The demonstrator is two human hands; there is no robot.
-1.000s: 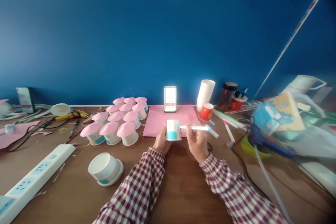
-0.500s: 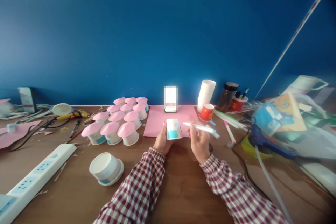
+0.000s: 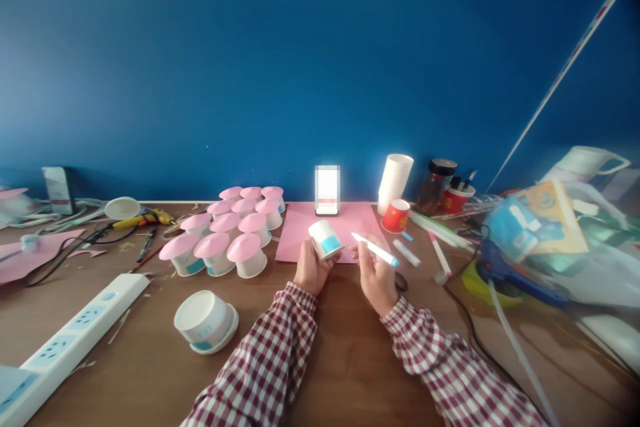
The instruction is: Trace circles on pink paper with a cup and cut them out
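Note:
My left hand (image 3: 313, 270) is closed round a small white paper cup (image 3: 325, 240) with a blue patch, tilted over the near edge of a pink sheet (image 3: 295, 233). In my right hand (image 3: 377, 280) is a white marker pen (image 3: 377, 251) with a light-blue end, its tip pointing left toward the cup without touching it. Several upturned cups with pink discs on top (image 3: 247, 248) stand in rows to the left. Nearer me is another white cup (image 3: 203, 317), upside down with its wide rim on the table.
A white power strip (image 3: 75, 340) lies front left, with a yellow glue gun (image 3: 145, 217) behind it. A phone (image 3: 327, 190) stands against the blue wall. To the right are a red paper cup (image 3: 396, 215), stacked white cups (image 3: 395, 180), a dark jar (image 3: 437, 185) and blue scissors-like handles (image 3: 525, 280).
My left hand has tipped and turned the cup. The marker has swung to a steeper slant in my right hand, and the view has shifted slightly.

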